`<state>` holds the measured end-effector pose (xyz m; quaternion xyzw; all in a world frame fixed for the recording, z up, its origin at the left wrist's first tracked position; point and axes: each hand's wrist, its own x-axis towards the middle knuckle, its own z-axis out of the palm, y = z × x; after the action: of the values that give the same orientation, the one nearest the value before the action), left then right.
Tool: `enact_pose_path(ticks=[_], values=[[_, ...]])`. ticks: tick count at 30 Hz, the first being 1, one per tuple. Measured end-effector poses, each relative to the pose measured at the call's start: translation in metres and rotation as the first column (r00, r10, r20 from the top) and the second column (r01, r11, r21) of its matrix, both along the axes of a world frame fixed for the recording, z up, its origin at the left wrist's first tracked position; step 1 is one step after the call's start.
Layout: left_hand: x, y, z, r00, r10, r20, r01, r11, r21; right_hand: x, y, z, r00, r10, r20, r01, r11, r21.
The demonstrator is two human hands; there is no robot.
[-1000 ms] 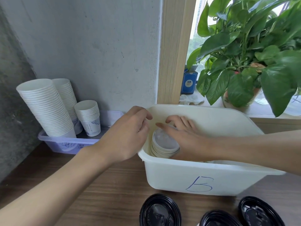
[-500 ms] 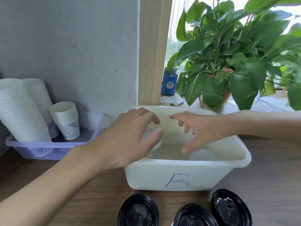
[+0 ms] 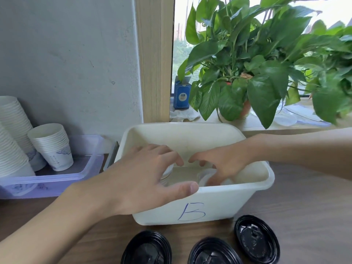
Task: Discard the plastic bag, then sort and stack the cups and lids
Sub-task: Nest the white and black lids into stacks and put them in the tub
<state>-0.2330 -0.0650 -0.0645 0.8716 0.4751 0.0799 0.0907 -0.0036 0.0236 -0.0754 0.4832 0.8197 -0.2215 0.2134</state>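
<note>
A white bin marked "B" (image 3: 219,202) stands in the middle of the wooden table. My left hand (image 3: 144,178) hovers over its left half, fingers spread and loosely bent above a stack of white lids (image 3: 168,172), thumb out along the front rim. My right hand (image 3: 222,162) reaches down into the bin from the right, and its fingertips touch more white lids (image 3: 204,179) on the bottom. Three black lids (image 3: 256,239) lie flat on the table in front of the bin. Stacks of white paper cups (image 3: 52,147) stand in a purple tray (image 3: 57,180) at the left.
A grey wall and a wooden window post (image 3: 155,60) rise behind the bin. On the sill are a leafy potted plant (image 3: 245,73), a small blue box (image 3: 182,95) and crumpled clear plastic (image 3: 182,114). Bare wooden table (image 3: 304,216) shows right of the bin.
My right hand has dropped from above the bin down onto the lids inside. My left hand has spread wider over the lid stack. The view has shifted slightly.
</note>
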Motion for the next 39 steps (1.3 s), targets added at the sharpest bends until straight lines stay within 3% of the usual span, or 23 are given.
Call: enact_pose_path(ticks=[5,14,17,22,39], values=[[0.001,0.001,-0.001,1.000,-0.009,-0.005,0.009,1.000,-0.001,-0.002,0.001,-0.007,0.996,-0.026,-0.083,0.033,0.996,0.086],[0.001,0.001,-0.001,1.000,-0.012,-0.002,0.012,1.000,-0.001,-0.005,0.002,-0.012,0.997,-0.072,0.005,0.072,0.997,-0.022],[0.001,0.001,-0.002,1.000,-0.014,-0.010,0.014,1.000,-0.001,-0.006,0.001,-0.020,0.996,-0.087,-0.032,0.090,0.992,0.084],[0.001,0.000,-0.001,1.000,-0.016,-0.010,0.016,1.000,-0.001,-0.003,0.004,-0.011,0.994,-0.106,-0.031,0.104,0.993,-0.059],[0.002,0.000,-0.002,0.999,-0.002,-0.041,0.005,0.998,0.063,-0.007,0.008,-0.012,0.975,-0.132,-0.177,0.133,0.991,-0.005]])
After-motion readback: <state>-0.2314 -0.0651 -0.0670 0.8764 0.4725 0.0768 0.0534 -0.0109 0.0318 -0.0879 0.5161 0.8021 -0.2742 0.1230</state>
